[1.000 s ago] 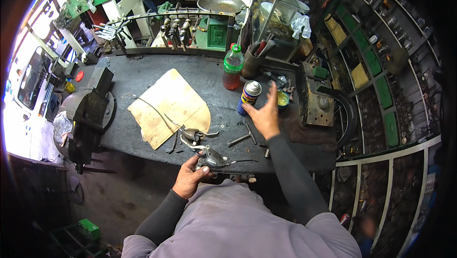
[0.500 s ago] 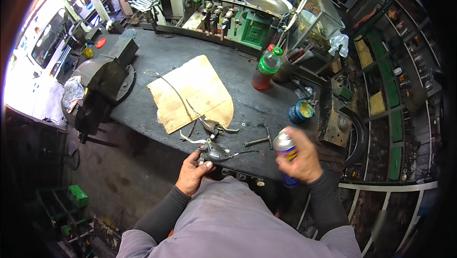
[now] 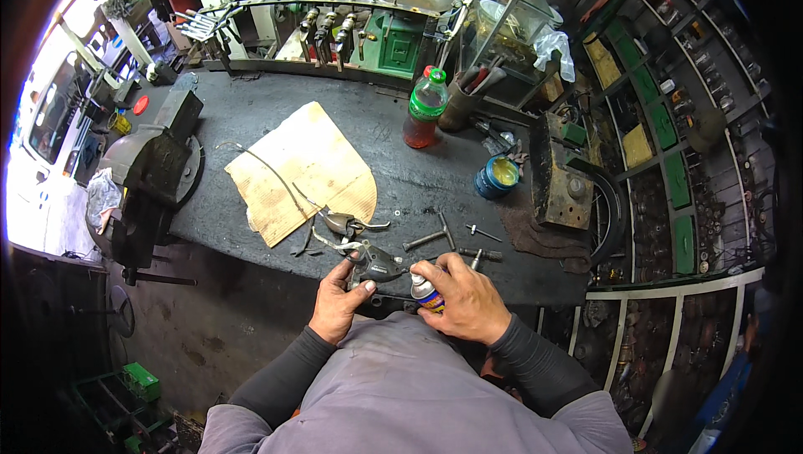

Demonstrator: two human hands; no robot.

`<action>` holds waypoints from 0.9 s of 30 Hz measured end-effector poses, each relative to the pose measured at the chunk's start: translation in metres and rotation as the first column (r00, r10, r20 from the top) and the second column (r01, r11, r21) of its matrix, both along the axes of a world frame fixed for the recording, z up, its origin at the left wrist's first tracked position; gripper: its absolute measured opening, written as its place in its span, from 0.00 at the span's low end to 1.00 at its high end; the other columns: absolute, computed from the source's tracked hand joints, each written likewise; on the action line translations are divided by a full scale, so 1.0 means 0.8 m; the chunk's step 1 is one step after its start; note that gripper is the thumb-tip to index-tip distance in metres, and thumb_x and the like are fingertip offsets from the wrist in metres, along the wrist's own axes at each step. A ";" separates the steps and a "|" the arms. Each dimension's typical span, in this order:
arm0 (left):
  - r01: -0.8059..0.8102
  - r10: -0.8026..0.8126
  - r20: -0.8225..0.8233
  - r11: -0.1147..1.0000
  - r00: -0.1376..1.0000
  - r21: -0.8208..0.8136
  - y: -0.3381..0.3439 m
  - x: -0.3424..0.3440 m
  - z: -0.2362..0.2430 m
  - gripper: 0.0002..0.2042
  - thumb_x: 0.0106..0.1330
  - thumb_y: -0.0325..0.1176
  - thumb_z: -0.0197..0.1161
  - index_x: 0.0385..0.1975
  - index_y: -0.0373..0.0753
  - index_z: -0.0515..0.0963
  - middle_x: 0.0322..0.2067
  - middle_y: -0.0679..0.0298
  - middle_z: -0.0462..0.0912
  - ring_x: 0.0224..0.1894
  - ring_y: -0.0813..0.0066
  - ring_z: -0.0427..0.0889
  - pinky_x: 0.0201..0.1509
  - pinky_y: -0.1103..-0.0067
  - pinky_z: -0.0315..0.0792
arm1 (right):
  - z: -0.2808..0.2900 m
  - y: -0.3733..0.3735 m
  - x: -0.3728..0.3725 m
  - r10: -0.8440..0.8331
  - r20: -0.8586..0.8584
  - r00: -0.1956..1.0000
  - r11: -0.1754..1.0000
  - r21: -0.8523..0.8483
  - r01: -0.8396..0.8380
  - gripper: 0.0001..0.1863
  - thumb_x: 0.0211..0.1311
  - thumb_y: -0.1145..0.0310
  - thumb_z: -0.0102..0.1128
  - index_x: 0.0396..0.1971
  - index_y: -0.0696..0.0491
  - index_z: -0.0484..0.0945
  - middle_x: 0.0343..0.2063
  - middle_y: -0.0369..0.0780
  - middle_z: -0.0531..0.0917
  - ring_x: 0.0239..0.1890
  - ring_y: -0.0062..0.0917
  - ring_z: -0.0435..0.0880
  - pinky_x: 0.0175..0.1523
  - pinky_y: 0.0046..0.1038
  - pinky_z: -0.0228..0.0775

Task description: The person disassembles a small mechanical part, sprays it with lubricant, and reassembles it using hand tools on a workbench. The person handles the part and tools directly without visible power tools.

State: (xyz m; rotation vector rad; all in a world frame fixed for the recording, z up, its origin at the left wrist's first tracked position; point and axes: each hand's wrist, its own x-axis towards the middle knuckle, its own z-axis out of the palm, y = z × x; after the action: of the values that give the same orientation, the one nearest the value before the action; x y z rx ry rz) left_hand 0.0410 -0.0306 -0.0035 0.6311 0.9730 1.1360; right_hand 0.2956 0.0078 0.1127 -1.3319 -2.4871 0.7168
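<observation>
My left hand (image 3: 335, 303) is closed around a bicycle brake lever (image 3: 378, 266), which has a dark body and a silver blade, above the bench's front edge. Just right of it, my right hand (image 3: 470, 297) grips a blue and yellow spray can (image 3: 427, 293). The index finger lies over the can's top, and the nozzle end is close to the lever body. A second brake lever (image 3: 340, 222) rests beyond them at the near edge of a cardboard sheet (image 3: 305, 157), its cable (image 3: 272, 171) running across the sheet.
Right of the levers lie a T-handle wrench (image 3: 431, 237) and small metal parts. Behind stand a bottle of red liquid (image 3: 425, 111) and a blue tub of grease (image 3: 497, 176). A bench vise (image 3: 150, 165) is mounted at the left. Shelves of parts (image 3: 652, 136) line the right side.
My right hand has brought the spray can left, up beside the brake lever. The left hand keeps its hold. The whole view has shifted, revealing small parts where the can was.
</observation>
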 end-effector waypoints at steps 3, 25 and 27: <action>-0.003 0.003 -0.017 1.000 1.000 -0.002 0.002 0.002 0.006 0.32 0.75 0.23 0.70 0.78 0.31 0.67 0.63 0.64 0.81 0.57 0.81 0.82 0.60 0.79 0.80 | -0.002 -0.002 -0.001 -0.020 0.024 1.000 1.000 0.011 0.020 0.41 0.55 0.62 0.82 0.70 0.40 0.74 0.48 0.44 0.78 0.42 0.44 0.89 0.45 0.44 0.87; -0.032 0.033 0.016 0.999 0.999 -0.023 0.000 0.003 0.002 0.33 0.74 0.21 0.69 0.79 0.33 0.67 0.63 0.62 0.82 0.61 0.76 0.83 0.62 0.74 0.84 | 0.004 -0.005 -0.008 -0.015 0.122 0.992 0.981 0.195 -0.009 0.39 0.54 0.64 0.81 0.68 0.39 0.76 0.48 0.45 0.78 0.43 0.40 0.88 0.44 0.40 0.86; -0.028 0.031 0.073 0.999 0.997 -0.044 0.000 0.003 0.002 0.32 0.74 0.21 0.69 0.78 0.34 0.68 0.63 0.62 0.82 0.62 0.75 0.84 0.62 0.73 0.84 | 0.005 -0.004 -0.007 -0.035 0.068 0.997 0.986 0.168 0.023 0.40 0.54 0.64 0.82 0.69 0.39 0.76 0.48 0.46 0.78 0.43 0.41 0.88 0.44 0.41 0.86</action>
State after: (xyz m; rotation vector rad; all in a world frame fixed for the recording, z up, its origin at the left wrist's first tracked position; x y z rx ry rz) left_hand 0.0431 -0.0305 -0.0019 0.5376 0.9438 1.1539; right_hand 0.2900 0.0049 0.1166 -1.3505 -2.5135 0.4504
